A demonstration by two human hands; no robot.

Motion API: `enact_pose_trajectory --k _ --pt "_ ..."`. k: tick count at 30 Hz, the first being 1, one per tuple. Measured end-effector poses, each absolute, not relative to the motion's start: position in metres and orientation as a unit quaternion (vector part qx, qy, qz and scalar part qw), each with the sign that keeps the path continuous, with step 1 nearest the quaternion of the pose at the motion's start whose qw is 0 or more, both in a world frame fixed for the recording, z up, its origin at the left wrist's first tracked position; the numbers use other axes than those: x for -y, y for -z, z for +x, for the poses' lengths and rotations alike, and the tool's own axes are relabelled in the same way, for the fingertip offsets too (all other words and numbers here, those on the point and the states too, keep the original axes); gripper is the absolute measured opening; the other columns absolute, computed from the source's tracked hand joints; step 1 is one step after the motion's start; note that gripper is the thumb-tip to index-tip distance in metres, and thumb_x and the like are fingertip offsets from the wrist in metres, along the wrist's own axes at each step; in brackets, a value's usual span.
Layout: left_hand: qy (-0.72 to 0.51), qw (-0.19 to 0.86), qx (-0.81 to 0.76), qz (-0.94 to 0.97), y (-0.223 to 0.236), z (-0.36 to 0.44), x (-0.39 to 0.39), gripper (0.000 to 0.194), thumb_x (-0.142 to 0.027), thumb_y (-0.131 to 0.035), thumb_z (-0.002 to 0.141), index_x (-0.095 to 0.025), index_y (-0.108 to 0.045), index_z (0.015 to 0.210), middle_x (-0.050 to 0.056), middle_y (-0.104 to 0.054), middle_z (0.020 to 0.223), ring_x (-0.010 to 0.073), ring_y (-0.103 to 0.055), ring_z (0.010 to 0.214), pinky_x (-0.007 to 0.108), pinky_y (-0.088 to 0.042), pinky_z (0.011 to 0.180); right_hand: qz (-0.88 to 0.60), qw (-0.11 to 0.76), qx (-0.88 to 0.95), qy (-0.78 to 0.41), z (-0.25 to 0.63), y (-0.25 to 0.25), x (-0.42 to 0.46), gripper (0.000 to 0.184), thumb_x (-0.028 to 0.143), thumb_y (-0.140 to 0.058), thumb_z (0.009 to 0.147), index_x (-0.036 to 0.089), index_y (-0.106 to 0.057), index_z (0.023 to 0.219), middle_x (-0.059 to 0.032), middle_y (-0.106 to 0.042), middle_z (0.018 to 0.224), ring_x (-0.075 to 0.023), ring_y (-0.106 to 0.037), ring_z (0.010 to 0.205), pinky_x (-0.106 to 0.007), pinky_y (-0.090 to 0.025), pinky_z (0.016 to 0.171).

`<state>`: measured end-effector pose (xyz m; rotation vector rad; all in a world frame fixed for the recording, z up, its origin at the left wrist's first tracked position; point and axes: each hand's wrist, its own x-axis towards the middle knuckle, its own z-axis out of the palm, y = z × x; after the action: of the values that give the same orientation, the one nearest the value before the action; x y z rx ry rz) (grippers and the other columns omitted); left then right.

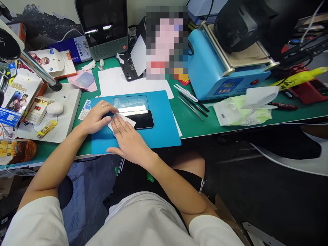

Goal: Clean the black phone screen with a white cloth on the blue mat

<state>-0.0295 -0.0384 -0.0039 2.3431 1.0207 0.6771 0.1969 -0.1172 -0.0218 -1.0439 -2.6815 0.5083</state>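
The right hand (128,138) lies flat, its fingers together, and presses a white folded wipe (130,120) on the black glass-faced phone (143,120), which lies on the blue rectangular mat (164,130). The left hand (98,117) is half curled at the phone's left end; its fingertips are near the wipe, but I cannot tell if they pinch it. The hands hide the phone's left part. A pixelated patch covers things at the far side.

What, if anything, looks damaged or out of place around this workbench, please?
The wall behind the boxes on the left looks damaged: its paint is flaking around a dark patch. Crumpled white scraps also lie loose near the pink sheet. I see no spill.
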Motion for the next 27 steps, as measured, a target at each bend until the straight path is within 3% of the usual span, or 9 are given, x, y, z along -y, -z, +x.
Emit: enact_pose_trajectory --k 9,12,18,22,27 --pt "-0.229 0.257 -0.392 0.853 0.002 -0.032 0.039 0.083 -0.087 -0.026 0.103 -0.022 -0.072 0.125 0.013 -0.075 0.123 0.0327 -0.064 0.114 0.053 -0.050 0.106 -0.353 0.124 0.914 -0.158 0.220 0.026 0.124 0.094 0.065 -0.045 0.111 -0.006 -0.029 0.170 -0.0283 -0.021 0.181 -0.0373 -0.017 0.172 -0.057 -0.028 0.139" --pt "-0.231 0.263 -0.393 0.850 0.002 -0.032 0.039 0.081 -0.086 -0.029 0.103 -0.021 -0.071 0.128 0.014 -0.072 0.133 0.0338 -0.063 0.123 0.054 -0.048 0.112 -0.363 0.123 0.909 -0.164 0.235 0.029 0.123 0.098 0.069 -0.045 0.109 -0.004 -0.027 0.172 -0.0276 -0.021 0.181 -0.0369 -0.016 0.172 -0.058 -0.029 0.138" --pt "-0.215 0.261 -0.417 0.844 0.001 -0.031 0.042 0.077 -0.087 -0.039 0.100 -0.023 -0.070 0.129 0.013 -0.072 0.133 0.0344 -0.063 0.126 0.055 -0.049 0.114 -0.392 0.124 0.897 -0.161 0.271 0.034 0.122 0.102 0.074 -0.040 0.107 -0.003 -0.024 0.173 -0.0284 -0.022 0.181 -0.0385 -0.018 0.172 -0.061 -0.031 0.137" --pt "-0.205 0.244 -0.437 0.841 0.001 -0.028 0.044 0.059 -0.074 -0.058 0.101 -0.026 -0.067 0.134 0.012 -0.068 0.142 0.0336 -0.062 0.131 0.053 -0.054 0.113 -0.411 0.126 0.888 -0.166 0.292 0.037 0.120 0.102 0.073 -0.039 0.109 0.002 -0.013 0.177 -0.0287 -0.020 0.181 -0.0391 -0.018 0.172 -0.065 -0.031 0.136" --pt "-0.207 0.234 -0.439 0.842 0.000 -0.024 0.045 0.047 -0.061 -0.058 0.106 -0.025 -0.064 0.134 0.013 -0.068 0.139 0.0316 -0.066 0.124 0.050 -0.056 0.108 -0.457 0.109 0.864 -0.181 0.300 0.035 0.108 0.104 0.077 -0.035 0.108 0.003 -0.013 0.177 -0.0278 -0.017 0.182 -0.0391 -0.015 0.172 -0.066 -0.027 0.137"
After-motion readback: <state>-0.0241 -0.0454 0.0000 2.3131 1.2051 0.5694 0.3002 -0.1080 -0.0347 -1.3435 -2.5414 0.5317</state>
